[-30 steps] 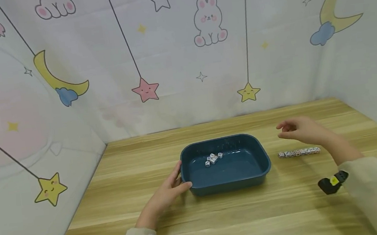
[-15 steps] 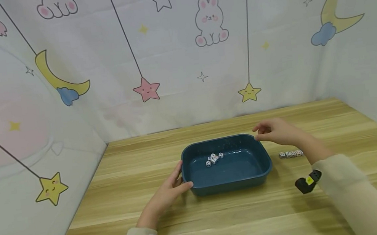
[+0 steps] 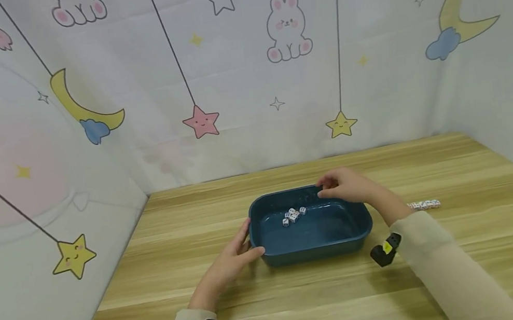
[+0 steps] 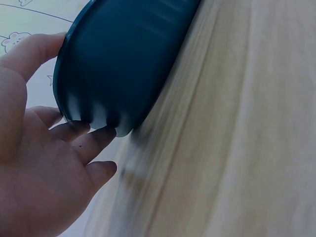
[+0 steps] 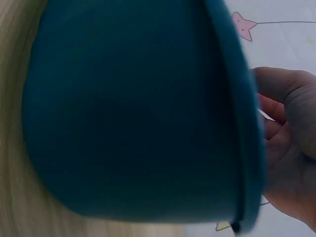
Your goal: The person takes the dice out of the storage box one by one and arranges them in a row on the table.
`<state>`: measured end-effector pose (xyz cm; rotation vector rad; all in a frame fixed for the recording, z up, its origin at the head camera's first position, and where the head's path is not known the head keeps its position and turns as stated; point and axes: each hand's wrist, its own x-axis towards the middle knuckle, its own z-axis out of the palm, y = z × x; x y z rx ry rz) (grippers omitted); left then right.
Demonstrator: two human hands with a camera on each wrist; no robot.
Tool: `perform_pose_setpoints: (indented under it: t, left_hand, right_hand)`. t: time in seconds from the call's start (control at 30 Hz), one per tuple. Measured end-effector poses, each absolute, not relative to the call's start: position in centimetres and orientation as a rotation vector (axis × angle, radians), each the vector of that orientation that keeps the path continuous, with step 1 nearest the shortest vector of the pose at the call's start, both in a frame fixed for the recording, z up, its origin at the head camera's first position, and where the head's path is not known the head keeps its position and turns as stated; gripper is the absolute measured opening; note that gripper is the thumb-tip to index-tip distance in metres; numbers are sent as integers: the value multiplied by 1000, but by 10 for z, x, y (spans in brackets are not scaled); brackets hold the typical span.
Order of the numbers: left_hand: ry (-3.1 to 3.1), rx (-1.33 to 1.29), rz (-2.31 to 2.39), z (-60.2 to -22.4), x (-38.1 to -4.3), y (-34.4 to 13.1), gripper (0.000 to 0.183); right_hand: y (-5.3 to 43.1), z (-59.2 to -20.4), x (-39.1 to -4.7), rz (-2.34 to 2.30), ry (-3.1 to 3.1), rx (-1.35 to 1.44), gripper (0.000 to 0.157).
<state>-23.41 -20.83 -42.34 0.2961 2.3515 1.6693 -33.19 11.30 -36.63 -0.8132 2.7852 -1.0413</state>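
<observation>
Backdrop: a pale fabric printed with rabbits, stars and moons (image 3: 247, 72) is hanging behind and beside the work.
Tabletop: a wood-grained tabletop (image 3: 318, 299) is supporting everything.
Blue tub: the dark blue tub (image 3: 315, 254) is sitting between the two hands.
Dice in the tub: a small cluster of white dice (image 3: 293, 218) is lying on its floor, left of the middle.
Dice row: a line of dice (image 3: 425, 205) is resting right of the tub, the right forearm partly covering it.
Left hand: the left hand (image 3: 231, 263) is gripping the tub's left end, thumb at the rim, fingers pressing the outer wall.
Right hand: the right hand (image 3: 348, 186) is hovering at the tub's far right part, fingers bending; whether it is pinching a die, I cannot tell.
Sleeves: pale sleeves (image 3: 451, 270) are covering both forearms.
</observation>
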Motion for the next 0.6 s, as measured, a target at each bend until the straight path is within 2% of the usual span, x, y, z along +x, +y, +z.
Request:
perform_pose_setpoints:
  t: [0.23,0.6]
  left_hand:
    - [2345,288,1679,-422,-234,-207,79]
    - [2317,308,1705,-426,-235,-209,82]
  right_hand:
    - [97,-377,-337,-1042,2760,-811,26]
    - [82,-390,-339,-1022,2681,-861,27]
